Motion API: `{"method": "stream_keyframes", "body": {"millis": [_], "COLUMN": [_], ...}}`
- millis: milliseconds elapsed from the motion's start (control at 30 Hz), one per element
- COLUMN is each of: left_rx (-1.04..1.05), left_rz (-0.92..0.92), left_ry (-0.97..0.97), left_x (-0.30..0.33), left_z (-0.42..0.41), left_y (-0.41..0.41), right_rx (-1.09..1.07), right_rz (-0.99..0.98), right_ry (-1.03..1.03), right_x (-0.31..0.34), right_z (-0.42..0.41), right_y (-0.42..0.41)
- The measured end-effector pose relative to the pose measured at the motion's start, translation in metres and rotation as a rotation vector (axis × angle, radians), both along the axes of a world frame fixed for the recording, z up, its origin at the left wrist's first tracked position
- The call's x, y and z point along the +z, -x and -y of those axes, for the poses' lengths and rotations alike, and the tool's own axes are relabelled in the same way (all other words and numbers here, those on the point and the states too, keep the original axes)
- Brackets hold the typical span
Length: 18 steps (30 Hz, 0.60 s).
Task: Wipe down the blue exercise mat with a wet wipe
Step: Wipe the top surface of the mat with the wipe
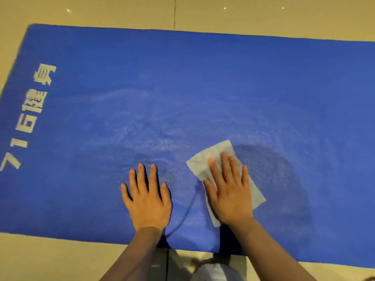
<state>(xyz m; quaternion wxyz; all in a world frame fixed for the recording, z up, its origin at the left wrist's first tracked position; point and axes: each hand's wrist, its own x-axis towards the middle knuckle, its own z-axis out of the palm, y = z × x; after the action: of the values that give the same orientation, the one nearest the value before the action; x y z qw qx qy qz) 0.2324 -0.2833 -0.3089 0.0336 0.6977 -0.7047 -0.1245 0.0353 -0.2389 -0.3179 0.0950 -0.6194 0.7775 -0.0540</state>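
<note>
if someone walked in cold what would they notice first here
The blue exercise mat fills most of the view, lying on a pale tiled floor, with pale printed characters along its left end. Near the mat's near edge, the right hand presses a wet wipe flat, while the left hand rests beside it on bare mat. Faint whitish streaks spread just beyond the hands.

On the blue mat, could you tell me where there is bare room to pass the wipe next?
The blue mat lies bare from the far edge down to the hands, also right of the wet wipe. Left, white lettering borders it. Crowded only near the edge, where left hand and right hand press flat.
</note>
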Motion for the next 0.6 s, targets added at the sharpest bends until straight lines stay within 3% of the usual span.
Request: {"method": "stream_keyframes", "body": {"millis": [133,233,333,467,533,600], "left_rx": [-0.035,-0.088,-0.113,-0.158,-0.204,-0.245], "left_rz": [-0.073,-0.134,-0.023,0.041,0.017,0.031], "left_ry": [-0.046,-0.038,-0.082,-0.409,-0.571,-0.670], "left_x": [0.007,0.014,0.018,0.024,0.034,0.039], "left_z": [0.006,-0.007,-0.022,-0.014,-0.006,0.001], "left_y": [-0.008,-0.023,-0.037,-0.047,-0.050,-0.051], "right_rx": [-0.072,-0.086,0.111,0.299,0.148,-0.181], "right_rz": [-0.076,-0.098,-0.041,0.006,0.009,0.043], "right_ry": [-0.174,-0.126,-0.095,-0.109,-0.061,-0.063], "right_x": [0.015,0.032,0.031,0.010,0.008,0.012], "right_z": [-0.032,-0.032,-0.038,-0.038,-0.031,-0.025], "right_y": [0.026,0.028,0.028,0.046,0.073,0.106]}}
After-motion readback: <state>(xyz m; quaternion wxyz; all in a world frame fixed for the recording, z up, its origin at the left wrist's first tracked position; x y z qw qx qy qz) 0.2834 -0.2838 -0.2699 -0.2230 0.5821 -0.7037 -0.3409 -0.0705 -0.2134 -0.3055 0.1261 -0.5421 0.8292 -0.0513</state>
